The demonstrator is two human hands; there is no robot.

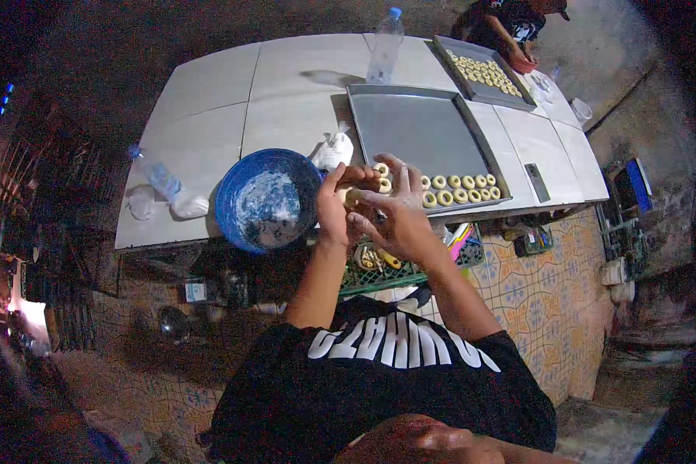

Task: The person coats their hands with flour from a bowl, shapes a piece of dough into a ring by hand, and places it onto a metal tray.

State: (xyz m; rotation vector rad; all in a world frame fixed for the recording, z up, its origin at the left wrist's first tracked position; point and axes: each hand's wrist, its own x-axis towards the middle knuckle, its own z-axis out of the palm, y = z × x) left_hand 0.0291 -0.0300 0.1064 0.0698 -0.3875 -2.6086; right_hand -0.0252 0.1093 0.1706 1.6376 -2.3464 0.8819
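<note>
Dough piece (pixel 347 196) sits between our hands near table's near edge, mostly hidden by fingers. Left to right: blue basin (pixel 223 185) with white powder inside, just beside our left hand (pixel 333 203); wrist knock could shift it. Left hand cupped, half closed around dough; too tight squeeze could flatten it. Right hand (pixel 400 207) partly open, fingers spread, fingertips at dough; whether pinching, we cannot tell. Hard poke could tear dough. Farther right, dough rings (pixel 460 196) line near side of baking tray (pixel 414 124); dragging sleeve-bare forearm could smear them.
</note>
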